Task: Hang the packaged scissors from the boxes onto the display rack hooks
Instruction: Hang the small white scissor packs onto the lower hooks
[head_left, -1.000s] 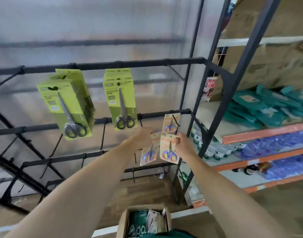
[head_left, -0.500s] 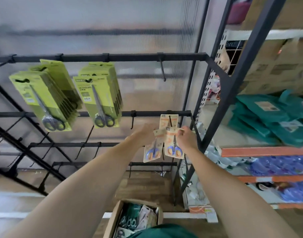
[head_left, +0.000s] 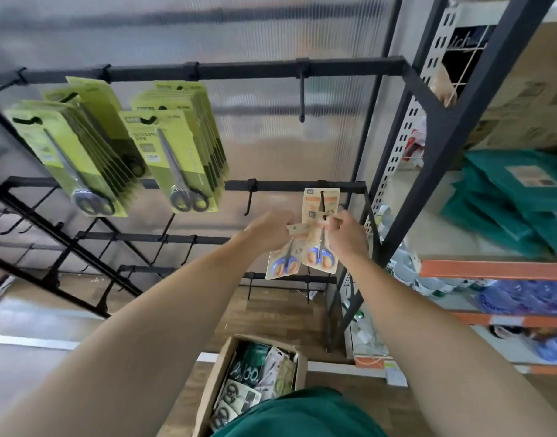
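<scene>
Fingertips of both hands hidden behind the orange packs, so exact grip hard to read. Left hand [head_left: 267, 230] curled round the top of one orange-carded scissors pack [head_left: 283, 257], tilted, just below the second rail. Right hand [head_left: 346, 231] pinching a second orange pack [head_left: 319, 247] at the tip of the black hook [head_left: 323, 205], a third pack [head_left: 321, 200] already hanging behind on that hook. Print on the cards too small to make out. Down below, open cardboard box [head_left: 214, 386] on the floor, partly cut off by a green garment [head_left: 302, 414], stuffed with mixed scissors packs [head_left: 258, 380]. Up left, two hooks full of green scissors packs [head_left: 176, 159].
</scene>
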Tool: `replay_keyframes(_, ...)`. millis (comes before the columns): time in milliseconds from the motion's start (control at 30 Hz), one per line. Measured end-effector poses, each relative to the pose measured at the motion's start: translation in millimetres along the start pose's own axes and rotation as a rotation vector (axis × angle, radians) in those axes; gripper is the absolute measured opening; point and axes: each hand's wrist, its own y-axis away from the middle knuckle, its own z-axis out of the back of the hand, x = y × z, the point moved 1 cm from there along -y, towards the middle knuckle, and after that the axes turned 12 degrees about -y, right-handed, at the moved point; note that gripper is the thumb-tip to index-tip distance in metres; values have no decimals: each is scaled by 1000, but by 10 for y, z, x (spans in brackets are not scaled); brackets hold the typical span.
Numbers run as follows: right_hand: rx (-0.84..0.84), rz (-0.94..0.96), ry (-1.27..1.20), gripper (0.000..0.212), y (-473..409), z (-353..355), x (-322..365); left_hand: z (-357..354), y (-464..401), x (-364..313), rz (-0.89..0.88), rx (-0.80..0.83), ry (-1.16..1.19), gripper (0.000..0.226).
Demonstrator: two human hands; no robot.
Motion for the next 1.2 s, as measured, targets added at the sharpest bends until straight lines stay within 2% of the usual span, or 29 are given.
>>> replay_keyframes(100, 62, -109, -27, 21, -66, 38, 67, -1, -2, -37, -23, -25, -76, 30)
replay_keyframes(167, 91, -262, -111, 26, -100, 30, 47, 0, 6, -81, -44, -18, -125, 28)
replay_keyframes(233, 188, -337, -122, 32, -82, 27, 20, -16, 1, -105, -54, -13, -148, 26)
replay_keyframes(333, 489, -256, -112, 30, -20, -16, -75, -52, -9, -130, -58, 3, -138, 29)
replay_keyframes(400, 586, -190, -195, 39, 63, -7, -112, -81, -36, -167, -62, 21, -112, 35)
replay_keyframes(567, 459, -84, -361, 30, 126, 114, -198, -121, -96, -281, -68, 27, -33, 43)
replay_keyframes(833, 262, -69, -416, 32, 93, 265, -154, -66, -107, -273, 6, -67, -68, 16)
replay_keyframes(1067, 174, 3, -270, 30, 63, 229, -54, -15, -84, -196, 41, 20, -183, 19)
replay_keyframes(1200, 112, -25, -160, 30, 52, 154, -6, 0, -78, -180, 22, 20, -192, 16)
